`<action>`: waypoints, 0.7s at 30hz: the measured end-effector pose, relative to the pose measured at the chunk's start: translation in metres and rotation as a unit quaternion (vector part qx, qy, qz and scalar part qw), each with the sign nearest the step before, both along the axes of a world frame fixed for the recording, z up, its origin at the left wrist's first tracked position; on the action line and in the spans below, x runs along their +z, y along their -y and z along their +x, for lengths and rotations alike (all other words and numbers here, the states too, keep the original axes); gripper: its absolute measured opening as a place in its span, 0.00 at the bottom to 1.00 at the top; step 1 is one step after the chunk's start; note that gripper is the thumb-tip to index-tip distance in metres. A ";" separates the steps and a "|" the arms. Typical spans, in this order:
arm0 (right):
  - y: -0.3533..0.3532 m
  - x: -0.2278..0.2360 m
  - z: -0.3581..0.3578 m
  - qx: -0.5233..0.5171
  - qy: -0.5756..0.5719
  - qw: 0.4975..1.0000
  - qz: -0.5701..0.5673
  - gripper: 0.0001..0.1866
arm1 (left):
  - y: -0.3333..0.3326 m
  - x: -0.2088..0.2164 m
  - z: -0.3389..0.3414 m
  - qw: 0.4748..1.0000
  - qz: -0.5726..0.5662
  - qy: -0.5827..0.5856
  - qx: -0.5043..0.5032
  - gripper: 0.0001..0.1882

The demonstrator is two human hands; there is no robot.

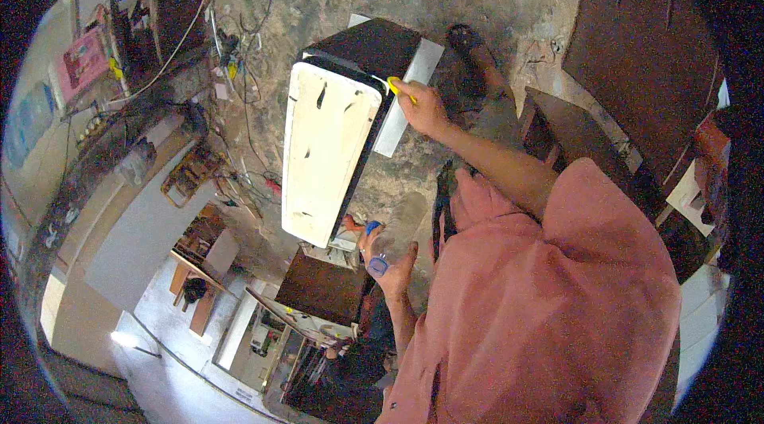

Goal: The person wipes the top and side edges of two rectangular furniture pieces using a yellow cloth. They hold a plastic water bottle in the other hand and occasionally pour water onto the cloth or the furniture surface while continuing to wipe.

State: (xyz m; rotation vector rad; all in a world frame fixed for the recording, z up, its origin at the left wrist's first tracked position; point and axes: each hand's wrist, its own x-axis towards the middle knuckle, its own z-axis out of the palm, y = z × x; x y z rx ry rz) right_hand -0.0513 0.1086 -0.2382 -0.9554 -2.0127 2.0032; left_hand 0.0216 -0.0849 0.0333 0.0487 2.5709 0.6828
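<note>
A long box with dark sides (366, 38) and a cream, tapered top face (328, 153) stands in front of me. Black edging runs around the cream face, which bears a few dark marks. At the box's right edge, my right hand (426, 109) closes around a slim yellow tool (394, 84); its exact kind does not show. Lower down, beside the box's near end, my left hand (390, 265) has its fingers curled round a small pale thing with a blue tip (372, 226) and a blue patch, perhaps a bottle.
A pale flat board (410, 97) lies under the box's right side. Cables (247, 66) trail over the stained floor. A brown panel (318, 285) stands below the box, and a large brown sheet (637, 50) is at the upper right. Open shelving (159, 18) stands at the upper left.
</note>
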 end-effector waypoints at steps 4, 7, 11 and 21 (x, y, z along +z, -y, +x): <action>0.016 0.013 -0.007 0.005 0.032 0.999 0.005 0.20 | 0.013 -0.002 0.007 1.000 0.000 -0.003 -0.007 0.36; 0.038 0.028 0.012 0.004 0.022 0.999 -0.040 0.18 | 0.016 -0.003 0.008 0.999 0.011 0.014 0.033 0.35; 0.040 0.020 0.015 -0.009 0.012 0.997 -0.070 0.17 | 0.027 -0.004 0.004 0.996 -0.020 -0.033 -0.077 0.35; 0.049 0.029 0.026 0.104 0.004 0.993 0.058 0.15 | 0.030 -0.006 0.008 0.999 0.035 -0.004 0.021 0.36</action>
